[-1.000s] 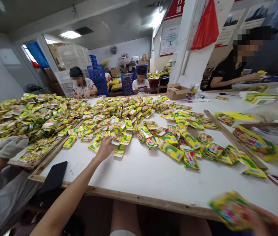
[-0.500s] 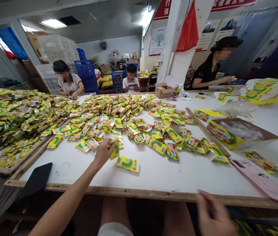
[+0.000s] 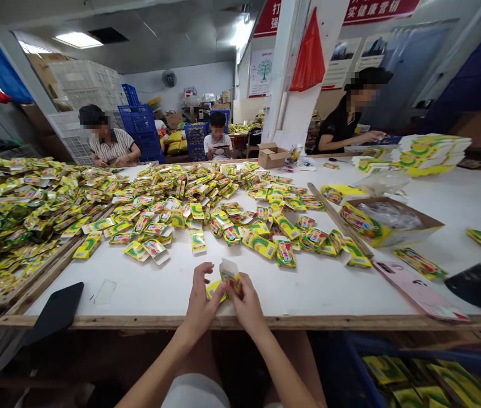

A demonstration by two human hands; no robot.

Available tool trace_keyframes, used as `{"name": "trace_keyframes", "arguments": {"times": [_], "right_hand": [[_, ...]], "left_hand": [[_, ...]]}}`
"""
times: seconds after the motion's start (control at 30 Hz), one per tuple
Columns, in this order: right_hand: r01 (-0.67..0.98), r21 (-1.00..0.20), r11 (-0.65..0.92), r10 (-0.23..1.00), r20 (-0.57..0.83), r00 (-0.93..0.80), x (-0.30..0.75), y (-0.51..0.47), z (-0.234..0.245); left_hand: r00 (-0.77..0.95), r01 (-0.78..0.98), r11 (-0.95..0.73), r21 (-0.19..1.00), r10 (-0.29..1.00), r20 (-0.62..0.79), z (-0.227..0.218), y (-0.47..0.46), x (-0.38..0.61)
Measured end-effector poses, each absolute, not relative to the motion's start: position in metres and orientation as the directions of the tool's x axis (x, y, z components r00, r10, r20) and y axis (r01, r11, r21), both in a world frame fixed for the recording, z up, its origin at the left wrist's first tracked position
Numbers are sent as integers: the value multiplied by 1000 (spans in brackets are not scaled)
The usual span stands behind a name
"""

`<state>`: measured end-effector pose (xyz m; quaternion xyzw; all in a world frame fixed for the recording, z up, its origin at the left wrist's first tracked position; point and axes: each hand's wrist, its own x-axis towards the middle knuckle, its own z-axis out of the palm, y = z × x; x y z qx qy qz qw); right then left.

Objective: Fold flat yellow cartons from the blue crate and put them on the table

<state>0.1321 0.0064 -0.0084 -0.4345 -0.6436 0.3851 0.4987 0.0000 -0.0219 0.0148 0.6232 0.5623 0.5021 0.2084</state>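
In front of me, close to the table's near edge, my right hand (image 3: pixel 247 300) grips a small yellow printed carton (image 3: pixel 230 273) with its white end flap standing up. My left hand (image 3: pixel 201 297) is beside it, fingers curled and apart, its thumb touching the carton's lower side. Behind the left thumb shows another yellow carton (image 3: pixel 213 290), partly hidden; whether it lies on the table or is touched, I cannot make out. A heap of similar cartons (image 3: pixel 198 211) spreads over the white table beyond my hands.
Shiny packets (image 3: pixel 23 221) are piled at left behind a wooden strip. A dark phone (image 3: pixel 59 309) lies at the left edge. On the right are an open box of clear plastic (image 3: pixel 387 218), a pink phone-shaped thing (image 3: pixel 421 289) and a blue crate (image 3: pixel 361 368) below. Three people sit across.
My left hand has drawn back toward me from the heap. My right hand has come up from below the table edge to meet it and now grips a carton. The view has turned slightly right.
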Motion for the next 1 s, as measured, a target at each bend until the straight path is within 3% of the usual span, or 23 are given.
{"name": "trace_keyframes", "arguments": {"times": [0.17,0.27,0.37,0.47,0.53,0.7,0.87,1.0], "right_hand": [[112,-975,190,977,176,-123,170,11,-15],[63,-987,148,985,141,-100,175,10,-18],[17,-989,149,987,148,-70,172,7,-20],[-30,-988,154,985,156,-68,168,5,-19],[-51,-985,166,983,169,-75,168,4,-18],[-31,-979,201,972,203,-122,178,2,-17],[134,-952,276,950,249,-189,189,12,-12],[231,-905,358,927,315,-203,191,28,-6]], "left_hand": [[159,734,-309,605,944,289,-24,-11,-6],[103,802,-249,543,953,284,-28,-1,-15],[-24,730,-229,644,933,359,-20,1,-15],[-7,442,-282,852,948,318,-12,-5,1],[57,273,-280,920,960,275,-9,-8,15],[130,209,-249,946,966,226,-8,-8,24],[184,245,-289,926,951,248,-5,-3,16],[127,226,-341,913,939,319,-5,6,26]]}}
